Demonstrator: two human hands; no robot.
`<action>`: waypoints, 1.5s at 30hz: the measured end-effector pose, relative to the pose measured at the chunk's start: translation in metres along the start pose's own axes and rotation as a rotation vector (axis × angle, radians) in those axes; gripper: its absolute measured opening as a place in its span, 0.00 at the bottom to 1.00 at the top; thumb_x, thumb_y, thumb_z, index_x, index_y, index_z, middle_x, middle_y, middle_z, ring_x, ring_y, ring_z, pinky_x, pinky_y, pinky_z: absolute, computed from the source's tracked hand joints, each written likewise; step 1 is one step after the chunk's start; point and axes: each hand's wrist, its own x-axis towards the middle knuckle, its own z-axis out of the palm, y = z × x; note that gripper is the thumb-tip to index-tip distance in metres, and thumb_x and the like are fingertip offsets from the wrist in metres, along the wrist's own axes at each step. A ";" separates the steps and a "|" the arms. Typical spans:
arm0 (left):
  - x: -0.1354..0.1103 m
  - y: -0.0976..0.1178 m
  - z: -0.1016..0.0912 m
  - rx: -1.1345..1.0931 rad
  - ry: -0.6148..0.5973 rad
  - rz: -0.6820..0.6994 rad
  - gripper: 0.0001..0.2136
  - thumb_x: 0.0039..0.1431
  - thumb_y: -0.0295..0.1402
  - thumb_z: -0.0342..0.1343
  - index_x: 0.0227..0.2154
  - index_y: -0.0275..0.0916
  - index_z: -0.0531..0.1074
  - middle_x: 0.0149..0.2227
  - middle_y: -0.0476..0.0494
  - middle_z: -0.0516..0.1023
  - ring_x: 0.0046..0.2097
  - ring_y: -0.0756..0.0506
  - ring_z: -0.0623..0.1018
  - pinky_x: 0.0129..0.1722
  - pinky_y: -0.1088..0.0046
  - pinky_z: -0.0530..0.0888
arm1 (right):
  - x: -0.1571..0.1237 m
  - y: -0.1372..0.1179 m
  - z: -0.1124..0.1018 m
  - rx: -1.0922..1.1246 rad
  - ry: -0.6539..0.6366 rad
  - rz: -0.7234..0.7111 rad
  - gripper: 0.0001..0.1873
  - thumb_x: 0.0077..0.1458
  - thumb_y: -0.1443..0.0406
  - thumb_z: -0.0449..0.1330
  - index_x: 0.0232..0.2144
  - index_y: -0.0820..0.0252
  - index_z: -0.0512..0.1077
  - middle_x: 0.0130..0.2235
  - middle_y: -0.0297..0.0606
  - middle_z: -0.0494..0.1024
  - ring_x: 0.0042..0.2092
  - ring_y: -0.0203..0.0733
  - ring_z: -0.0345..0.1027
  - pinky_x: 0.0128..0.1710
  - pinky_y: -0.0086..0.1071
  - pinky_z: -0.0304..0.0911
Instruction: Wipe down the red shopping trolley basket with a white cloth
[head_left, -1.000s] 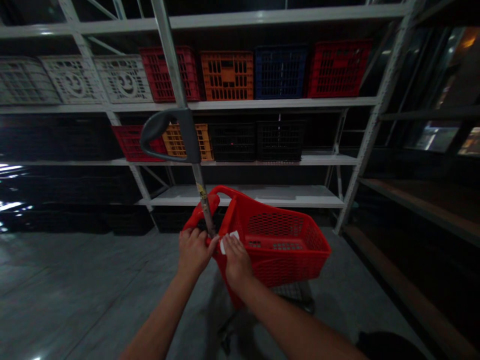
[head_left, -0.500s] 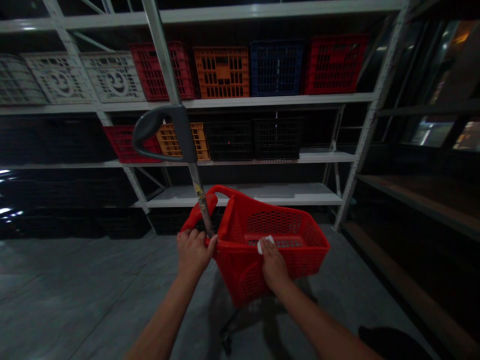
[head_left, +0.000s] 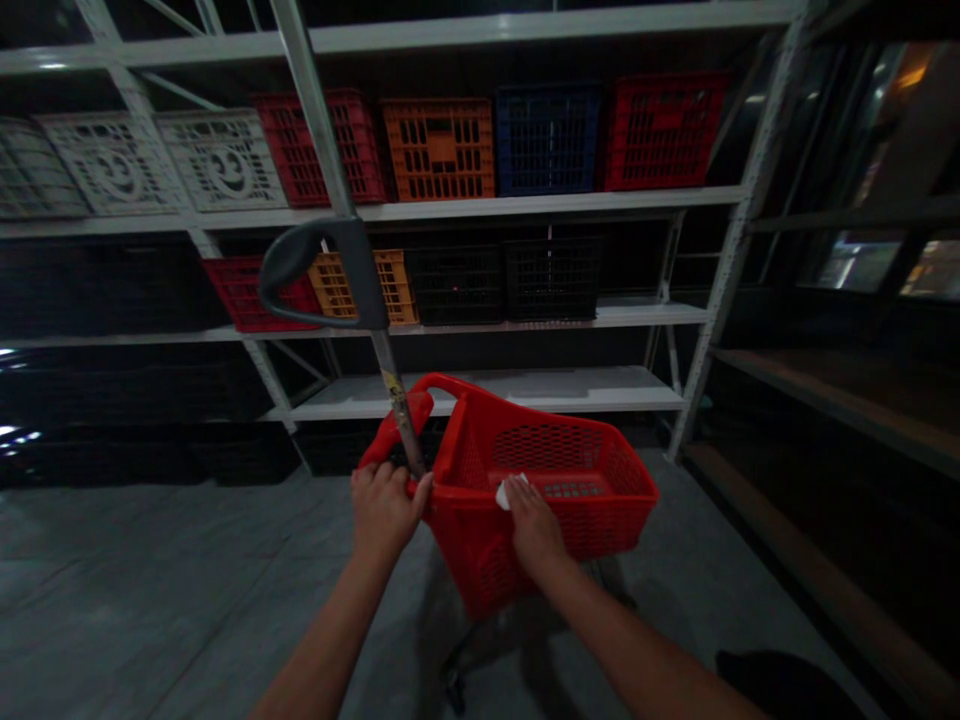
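Note:
A red plastic shopping basket on wheels [head_left: 585, 490] stands on the floor in front of me. Its metal pull rod [head_left: 394, 395] rises from the near left corner to a grey handle [head_left: 315, 270]. My left hand [head_left: 384, 505] is closed round the base of the rod at the basket's corner. My right hand [head_left: 534, 525] presses a small white cloth [head_left: 504, 492] against the basket's near rim, fingers curled on it.
Metal shelving [head_left: 525, 205] stands behind with red, orange, blue, white and black crates [head_left: 442, 150]. Another dark rack [head_left: 840, 400] runs along the right. Grey floor [head_left: 150, 600] lies to the left. A dark shape [head_left: 780, 685] sits at the bottom right.
My right hand with the white cloth slid right along the basket's near rim from the corner, then back a little left. My left hand stayed on the rod.

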 end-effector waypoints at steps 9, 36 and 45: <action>0.000 0.005 -0.003 0.026 0.002 0.004 0.18 0.54 0.46 0.44 0.23 0.37 0.71 0.29 0.39 0.70 0.41 0.38 0.66 0.46 0.58 0.59 | 0.056 -0.086 0.017 0.212 0.028 -0.172 0.29 0.50 0.77 0.45 0.56 0.68 0.59 0.56 0.46 0.64 0.58 0.40 0.55 0.57 0.38 0.54; 0.014 -0.021 0.027 0.027 -0.004 0.047 0.23 0.55 0.49 0.41 0.30 0.35 0.73 0.30 0.38 0.70 0.42 0.38 0.67 0.46 0.60 0.61 | 0.049 -0.078 0.016 0.179 -0.056 -0.088 0.27 0.57 0.71 0.46 0.59 0.63 0.52 0.60 0.40 0.58 0.62 0.40 0.45 0.60 0.41 0.40; 0.025 -0.049 0.037 -0.029 -0.040 0.086 0.23 0.55 0.49 0.40 0.31 0.36 0.73 0.34 0.37 0.70 0.43 0.38 0.66 0.47 0.58 0.61 | -0.013 0.070 -0.032 -0.082 -0.182 0.023 0.28 0.52 0.77 0.44 0.55 0.61 0.60 0.56 0.41 0.65 0.59 0.40 0.53 0.60 0.45 0.33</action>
